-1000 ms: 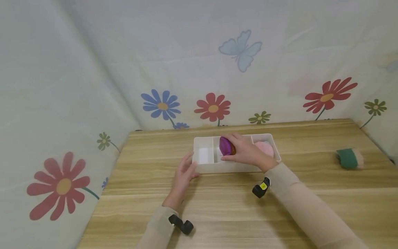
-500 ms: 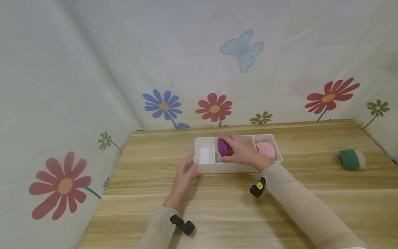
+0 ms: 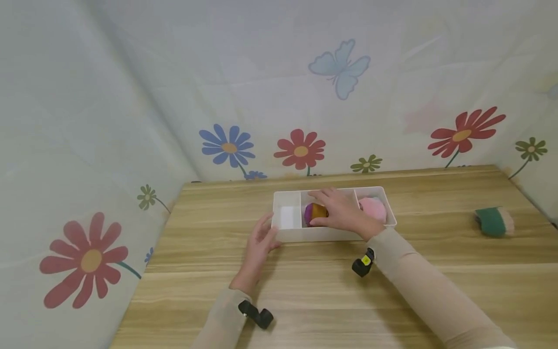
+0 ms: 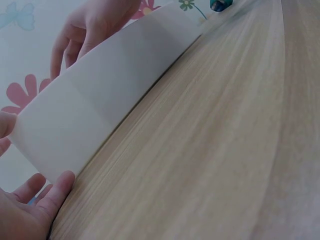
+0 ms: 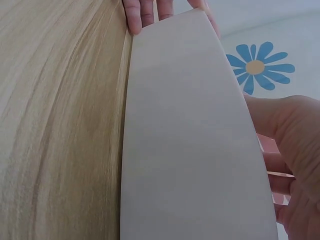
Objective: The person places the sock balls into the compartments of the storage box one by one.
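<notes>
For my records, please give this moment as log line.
left hand: touching tray; right hand: at purple item, middle compartment; pink item: right compartment; green item: on table

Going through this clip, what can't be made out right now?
Head view: the right hand covers part of the purple-and-brown rounded object, so its grip is unclear.
Both wrist views: contents of the white rectangular divided box, behind its wall.
Left wrist view: upper part of a dark green object, cut by the top edge.

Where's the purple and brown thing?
In the head view, the purple and brown thing is in the middle compartment of the white box, by the right hand, left of the pink item.
</notes>
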The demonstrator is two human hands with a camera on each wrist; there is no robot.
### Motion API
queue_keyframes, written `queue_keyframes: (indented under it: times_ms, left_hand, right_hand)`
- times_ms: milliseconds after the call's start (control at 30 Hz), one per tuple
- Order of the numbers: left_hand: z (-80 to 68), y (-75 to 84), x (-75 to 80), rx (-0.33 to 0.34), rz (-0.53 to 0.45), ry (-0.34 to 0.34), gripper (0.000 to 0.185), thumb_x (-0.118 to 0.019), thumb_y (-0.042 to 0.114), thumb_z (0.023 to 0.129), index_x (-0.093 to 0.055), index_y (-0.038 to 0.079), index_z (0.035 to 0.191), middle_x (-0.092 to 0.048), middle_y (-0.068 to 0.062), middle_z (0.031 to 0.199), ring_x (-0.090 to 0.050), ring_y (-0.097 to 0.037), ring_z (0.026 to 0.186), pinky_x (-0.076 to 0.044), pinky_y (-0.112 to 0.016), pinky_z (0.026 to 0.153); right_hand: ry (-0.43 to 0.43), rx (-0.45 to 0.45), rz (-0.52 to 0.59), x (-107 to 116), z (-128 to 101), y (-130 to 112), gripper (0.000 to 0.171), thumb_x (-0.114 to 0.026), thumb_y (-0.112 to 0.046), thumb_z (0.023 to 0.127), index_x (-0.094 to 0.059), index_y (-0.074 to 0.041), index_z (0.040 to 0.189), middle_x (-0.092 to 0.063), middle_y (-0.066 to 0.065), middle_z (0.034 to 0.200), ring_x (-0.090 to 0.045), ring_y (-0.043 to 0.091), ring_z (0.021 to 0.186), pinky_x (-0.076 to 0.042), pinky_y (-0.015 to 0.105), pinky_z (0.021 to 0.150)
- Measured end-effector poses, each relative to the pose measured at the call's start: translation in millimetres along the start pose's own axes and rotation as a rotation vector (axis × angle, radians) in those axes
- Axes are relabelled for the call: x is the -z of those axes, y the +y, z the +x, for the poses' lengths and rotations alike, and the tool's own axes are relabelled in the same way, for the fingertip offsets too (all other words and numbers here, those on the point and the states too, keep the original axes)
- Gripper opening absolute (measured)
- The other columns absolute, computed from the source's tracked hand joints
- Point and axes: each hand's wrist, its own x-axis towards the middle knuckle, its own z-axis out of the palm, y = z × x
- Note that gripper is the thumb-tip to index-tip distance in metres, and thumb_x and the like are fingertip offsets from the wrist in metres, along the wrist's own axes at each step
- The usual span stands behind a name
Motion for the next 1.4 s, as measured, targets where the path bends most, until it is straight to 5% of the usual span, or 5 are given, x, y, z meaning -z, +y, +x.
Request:
queue_keyframes:
  times_ms: [300, 833, 1033, 1267, 1400]
  left_hand:
    - [0.3, -3.0, -1.5, -0.008, 0.006, 0.031, 0.047, -0.057, 0.02, 0.094, -0.042, 0.016, 0.138, -0.048, -0.017, 0.132, -0.055, -0.024, 0.104, -0.049, -0.05, 0.085]
    - [-11.0, 17.5, -8.1, -0.01, 0.001, 0.012, 0.048, -0.051, 0.009, 0.096, -0.035, 0.004, 0.141, -0.042, -0.025, 0.135, -0.054, -0.027, 0.106, -0.042, -0.059, 0.089]
    - [-10.7, 16.6, -8.8, -0.01, 0.006, 0.009, 0.048, -0.051, 0.009, 0.096, -0.035, 0.005, 0.141, -0.043, -0.023, 0.134, -0.054, -0.027, 0.106, -0.043, -0.058, 0.089]
    - [-8.0, 10.6, -8.4, -0.015, 0.001, 0.001, 0.047, -0.05, 0.009, 0.096, -0.034, 0.005, 0.141, -0.041, -0.026, 0.135, -0.053, -0.029, 0.107, -0.043, -0.059, 0.088]
    - [-2.9, -0.3, -4.5, -0.024, 0.001, 0.008, 0.047, -0.051, 0.012, 0.096, -0.036, 0.009, 0.141, -0.042, -0.023, 0.136, -0.053, -0.03, 0.107, -0.046, -0.056, 0.087]
  right_hand:
    - [0.038, 0.016, 0.051, 6.3, -11.0, 3.1, 0.066, -0.073, -0.033, 0.08, -0.047, -0.006, 0.134, -0.049, 0.014, 0.13, -0.042, 0.03, 0.118, -0.039, 0.048, 0.098]
    - [0.199, 0.094, 0.0, 13.1, -34.7, 15.4, 0.054, -0.074, -0.021, 0.081, -0.053, -0.005, 0.127, -0.055, 0.013, 0.119, -0.052, 0.025, 0.103, -0.049, 0.039, 0.087]
    - [0.188, 0.064, 0.038, 15.9, -48.0, 21.8, 0.053, -0.073, -0.018, 0.081, -0.052, -0.008, 0.129, -0.052, 0.013, 0.127, -0.048, 0.027, 0.114, -0.043, 0.044, 0.096]
    - [0.207, 0.061, 0.019, 22.0, -63.6, 32.5, 0.057, -0.074, -0.016, 0.08, -0.05, -0.022, 0.131, -0.057, 0.008, 0.116, -0.049, 0.021, 0.095, -0.049, 0.038, 0.079]
    - [0.229, 0.035, 0.024, 25.8, -72.0, 37.0, 0.054, -0.075, -0.016, 0.08, -0.053, -0.012, 0.128, -0.056, 0.011, 0.114, -0.048, 0.023, 0.094, -0.05, 0.04, 0.079]
